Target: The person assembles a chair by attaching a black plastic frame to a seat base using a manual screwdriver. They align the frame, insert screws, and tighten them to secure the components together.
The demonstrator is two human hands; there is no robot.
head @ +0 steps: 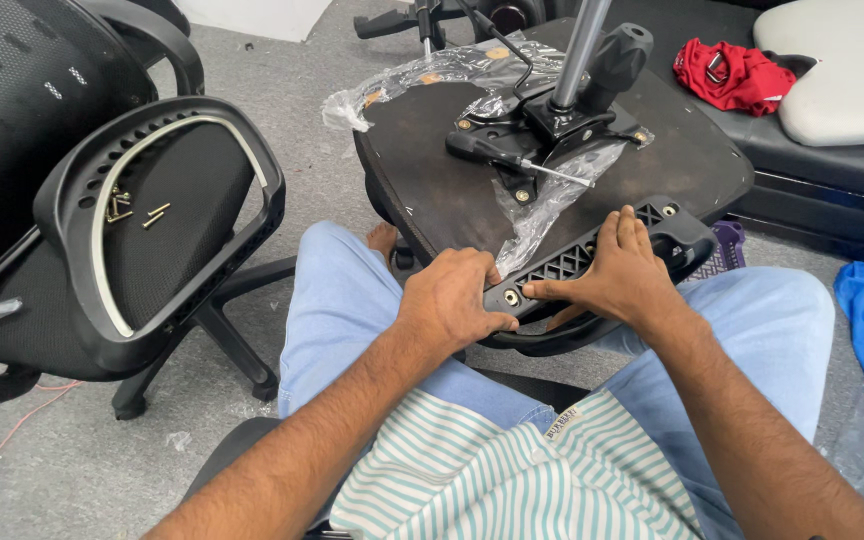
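Both hands press on a black plastic armrest bracket (pixel 592 262) lying along the near edge of an upturned dark chair seat base (pixel 432 190) that rests across the person's knees; the left hand (pixel 455 298) is curled with its fingers bent down over the bracket's left end, and the right hand (pixel 620 275) lies flat and spread upon its ribbed top, thumb pointing at a bolt (pixel 511 297) between the two hands. Just beyond the fingers lie crumpled clear plastic wrap (pixel 542 205) and a screwdriver (pixel 517 160), beside the seat mechanism (pixel 562 115).
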